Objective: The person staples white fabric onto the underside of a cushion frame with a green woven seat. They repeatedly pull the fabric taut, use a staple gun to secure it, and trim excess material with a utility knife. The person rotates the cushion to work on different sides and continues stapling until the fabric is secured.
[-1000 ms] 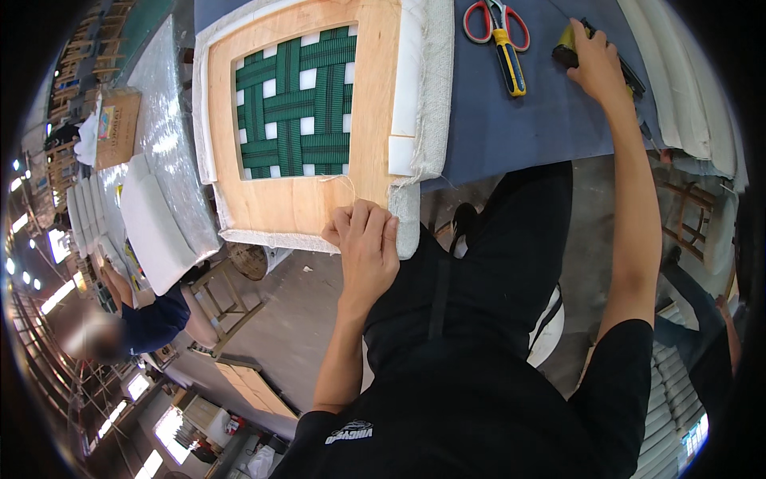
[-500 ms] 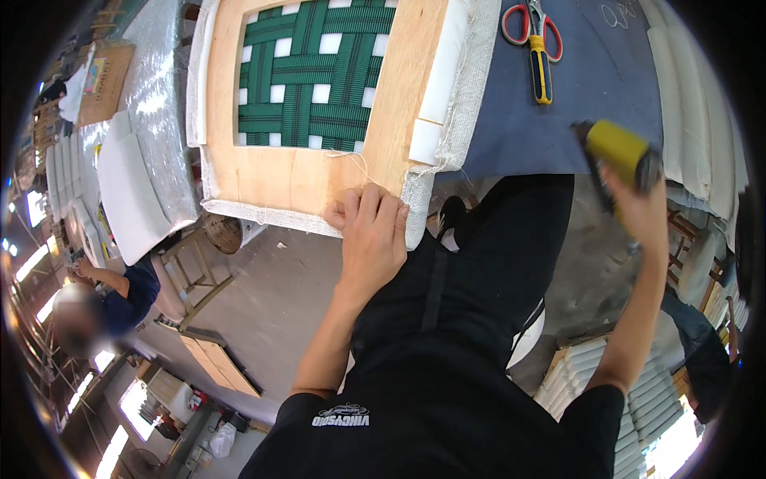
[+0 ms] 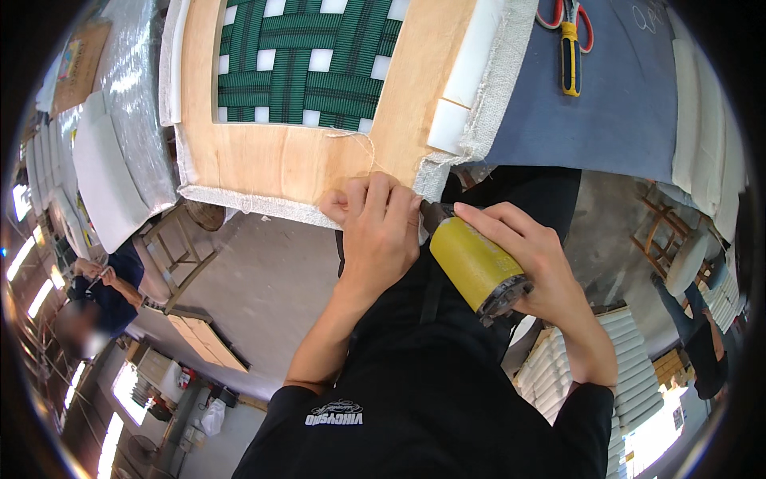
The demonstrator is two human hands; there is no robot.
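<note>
A wooden seat frame point(image 3: 263, 160) with green webbing point(image 3: 287, 80) woven across its opening lies bottom up in front of me. Off-white fabric point(image 3: 267, 206) wraps over its near edge. My left hand point(image 3: 379, 223) is closed on that fabric, pressing its folded edge against the wood close to the near right corner. In my right hand point(image 3: 531, 259) is a yellow staple gun point(image 3: 476, 267), tilted, with its dark nose beside my left fingers at the corner. Whether the nose touches the fabric is hidden. A loose thread point(image 3: 369, 148) curls on the wood.
Red-handled scissors point(image 3: 586, 32) and a yellow-and-black handled tool point(image 3: 570, 64) lie on the blue-grey table covering point(image 3: 622, 112). Pale cushions point(image 3: 694, 120) line the right side. On the left are a plastic-wrapped surface point(image 3: 136, 96) and another person point(image 3: 120, 279). One more person point(image 3: 706, 351) stands far right.
My right hand has brought the staple gun leftward from the right side to the frame's corner. My left hand stays on the fabric. The view has shifted slightly.
</note>
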